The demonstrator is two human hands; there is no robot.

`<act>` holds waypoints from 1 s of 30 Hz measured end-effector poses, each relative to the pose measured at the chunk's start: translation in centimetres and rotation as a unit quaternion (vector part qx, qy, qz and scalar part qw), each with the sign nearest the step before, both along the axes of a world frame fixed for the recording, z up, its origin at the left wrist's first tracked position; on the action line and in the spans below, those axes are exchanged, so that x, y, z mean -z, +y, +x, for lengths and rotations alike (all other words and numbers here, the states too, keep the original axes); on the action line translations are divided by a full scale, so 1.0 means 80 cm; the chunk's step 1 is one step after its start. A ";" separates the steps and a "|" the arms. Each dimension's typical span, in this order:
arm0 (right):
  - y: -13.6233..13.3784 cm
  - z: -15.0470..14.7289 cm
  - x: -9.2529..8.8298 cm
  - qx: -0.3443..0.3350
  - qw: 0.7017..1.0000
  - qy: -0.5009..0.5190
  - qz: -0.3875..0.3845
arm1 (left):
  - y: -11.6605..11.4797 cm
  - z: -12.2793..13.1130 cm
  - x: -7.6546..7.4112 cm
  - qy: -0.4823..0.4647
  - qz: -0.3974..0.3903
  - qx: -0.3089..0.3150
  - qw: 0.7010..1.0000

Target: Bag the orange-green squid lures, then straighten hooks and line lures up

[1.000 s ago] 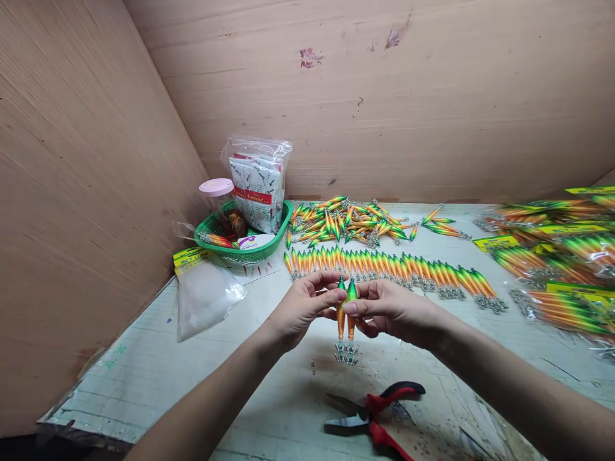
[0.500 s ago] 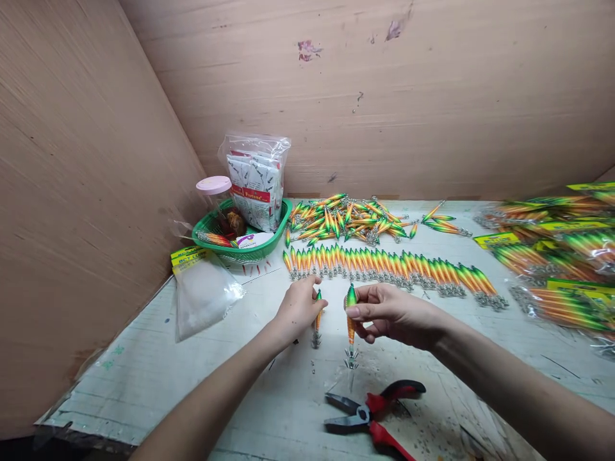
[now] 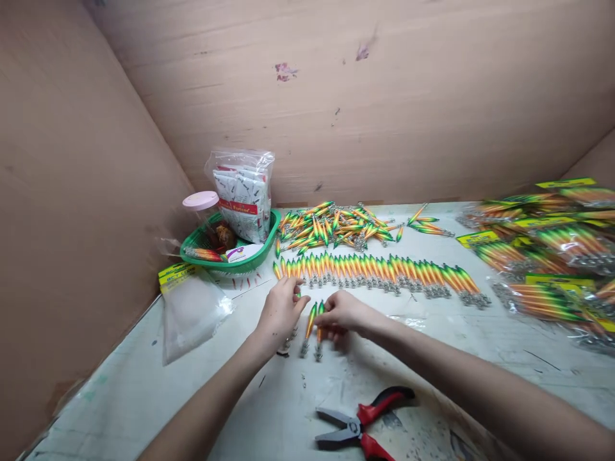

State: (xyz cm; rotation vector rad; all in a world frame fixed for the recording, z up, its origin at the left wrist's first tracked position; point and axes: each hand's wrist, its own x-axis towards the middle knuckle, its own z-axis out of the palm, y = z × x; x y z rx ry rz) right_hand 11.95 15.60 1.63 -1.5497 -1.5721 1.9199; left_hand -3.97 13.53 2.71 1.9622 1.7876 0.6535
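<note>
Two green-and-orange lures lie side by side on the table, the left one [image 3: 310,323] just right of my left hand [image 3: 284,309]. The fingers of my right hand [image 3: 337,315] pinch the upper part of the right-hand lure [image 3: 319,333]. My left hand is curled over another lure, whose green tip shows between thumb and finger and whose hooks show below; most of it is hidden. Behind both hands runs a long row of lures [image 3: 355,267]. Red-and-black pliers [image 3: 358,422] lie open in front.
A heap of loose lures [image 3: 336,225] lies behind the row. At the left stand a green basket [image 3: 250,264] with a jar and packets, and clear bags [image 3: 192,314]. Bagged lures [image 3: 548,301] are piled at the right. A cardboard wall [image 3: 307,128] rises behind.
My right hand has moved left and lowered its lure to the table, beside another lure. The left hand has shifted slightly away from that other lure. The whole view has shifted a little.
</note>
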 end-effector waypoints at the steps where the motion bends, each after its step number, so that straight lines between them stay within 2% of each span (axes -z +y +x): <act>1: 0.001 -0.009 0.006 0.002 1.000 -0.006 0.001 | 0.000 0.000 -0.003 0.008 -0.002 0.007 1.000; 4: -0.002 -0.021 0.010 0.010 1.000 -0.019 0.014 | -0.001 0.007 -0.012 0.042 -0.023 0.026 0.999; 7: -0.001 0.006 -0.003 0.024 0.997 -0.033 0.068 | 0.002 0.022 -0.018 0.117 -0.058 0.034 0.991; 9: 0.012 0.051 -0.020 0.053 0.988 -0.065 0.129 | 0.004 0.029 -0.020 0.187 -0.103 0.045 0.976; 11: 0.034 0.118 -0.038 0.103 0.967 -0.124 0.198 | 0.006 0.028 -0.018 0.231 -0.144 0.056 0.961; 14: 0.082 0.230 -0.060 0.184 0.911 -0.247 0.273 | 0.012 0.023 -0.015 0.237 -0.159 0.064 0.956; 16: 0.119 0.290 -0.066 0.209 0.877 -0.323 0.288 | 0.023 0.036 -0.017 0.243 -0.137 0.053 0.959; 18: 0.156 0.328 -0.065 0.211 0.852 -0.379 0.294 | 0.042 0.074 -0.025 0.245 -0.091 0.062 0.963; 19: 0.175 0.337 -0.063 0.206 0.842 -0.401 0.295 | 0.056 0.104 -0.030 0.237 -0.066 0.091 0.965; 20: 0.192 0.342 -0.059 0.201 0.835 -0.419 0.296 | 0.073 0.140 -0.034 0.224 -0.034 0.143 0.964; 22: 0.224 0.343 -0.050 0.189 0.824 -0.447 0.292 | 0.116 0.220 -0.038 0.222 0.047 0.258 0.939; 23: 0.237 0.341 -0.046 0.184 0.821 -0.458 0.287 | 0.141 0.259 -0.037 0.220 0.067 0.284 0.931; 26: 0.264 0.338 -0.033 0.171 0.818 -0.481 0.265 | 0.212 0.353 -0.021 0.225 0.099 0.299 0.922; 28: 0.271 0.342 -0.028 0.162 0.823 -0.484 0.249 | 0.246 0.388 -0.005 0.229 0.110 0.290 0.923; 30: 0.272 0.350 -0.026 0.152 0.834 -0.477 0.233 | 0.265 0.403 0.009 0.230 0.118 0.282 0.924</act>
